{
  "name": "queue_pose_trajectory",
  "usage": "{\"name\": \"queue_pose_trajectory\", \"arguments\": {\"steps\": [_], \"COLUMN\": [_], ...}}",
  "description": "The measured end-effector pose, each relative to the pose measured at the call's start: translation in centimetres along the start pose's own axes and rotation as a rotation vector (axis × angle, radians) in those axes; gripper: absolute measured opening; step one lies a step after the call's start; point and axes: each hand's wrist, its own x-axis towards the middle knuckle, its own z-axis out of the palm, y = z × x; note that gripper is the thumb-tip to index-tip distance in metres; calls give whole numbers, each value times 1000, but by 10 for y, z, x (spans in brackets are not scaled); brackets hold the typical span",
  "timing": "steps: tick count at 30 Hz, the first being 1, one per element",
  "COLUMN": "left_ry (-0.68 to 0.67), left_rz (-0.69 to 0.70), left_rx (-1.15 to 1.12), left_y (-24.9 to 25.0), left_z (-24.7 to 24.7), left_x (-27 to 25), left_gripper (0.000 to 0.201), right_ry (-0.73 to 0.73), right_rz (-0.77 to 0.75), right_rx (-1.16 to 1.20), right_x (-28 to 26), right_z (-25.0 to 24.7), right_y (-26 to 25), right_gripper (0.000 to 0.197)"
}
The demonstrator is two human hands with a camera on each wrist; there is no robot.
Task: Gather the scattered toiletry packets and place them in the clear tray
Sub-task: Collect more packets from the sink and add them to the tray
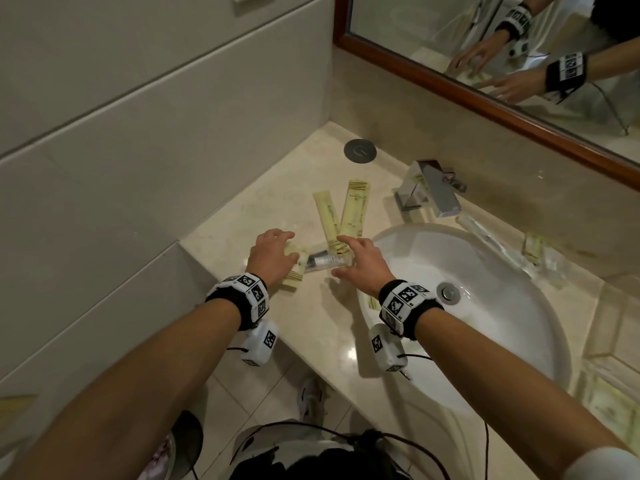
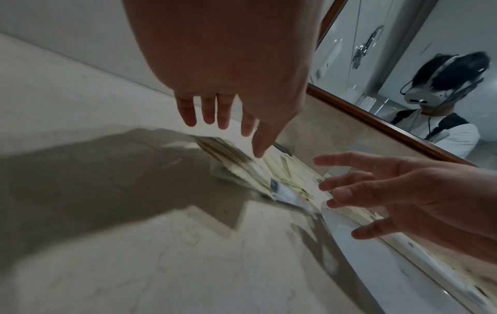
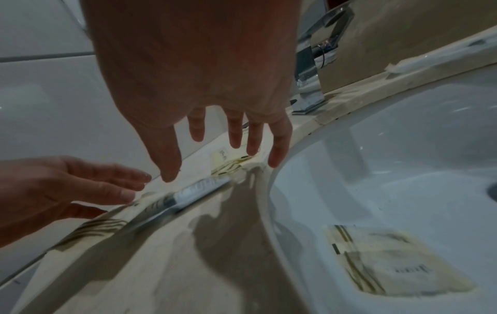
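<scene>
Two long yellow packets (image 1: 327, 220) (image 1: 355, 209) lie side by side on the beige counter. My left hand (image 1: 277, 251) hovers open over a third yellow packet (image 1: 294, 271), fingers straight in the left wrist view (image 2: 223, 131). A clear packet with a dark tube (image 1: 323, 262) lies between my hands, also visible in the right wrist view (image 3: 199, 189). My right hand (image 1: 353, 258) is open and spread just above it (image 3: 223, 153). Another yellow packet (image 3: 390, 259) lies inside the basin. The clear tray (image 1: 613, 344) sits at the far right of the counter.
The white sink (image 1: 502, 358) fills the right of the counter, with a chrome faucet (image 1: 429, 188) behind it. A wrapped toothbrush (image 1: 491, 242) and a small yellow packet (image 1: 533, 247) lie behind the basin. A round metal cap (image 1: 360, 151) sits near the corner. A mirror (image 1: 485, 46) hangs above.
</scene>
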Motion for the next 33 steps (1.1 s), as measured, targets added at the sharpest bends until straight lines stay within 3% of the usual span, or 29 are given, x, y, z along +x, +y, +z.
{"name": "queue_pose_trajectory", "arguments": {"steps": [8,18,23,27,33], "left_ry": [-79,52,-75,-177,-288], "left_rz": [-65,14,14,85,129], "left_rx": [265,75,-199,-311,-383], "left_y": [-9,7,24,43,70], "left_z": [6,-5,-15,-15,-6], "left_x": [8,6,2,0,2], "left_gripper": [68,38,30,29,22], "right_ry": [-11,9,51,52,106], "right_rz": [24,-3,-38,-50,-79], "right_rx": [-15,-64,180,414,541], "right_x": [10,13,14,10,4], "right_z": [8,9,4,-6,-22], "right_y": [0,-8,-11,-13,-4], "right_gripper": [75,77,61,40,7]}}
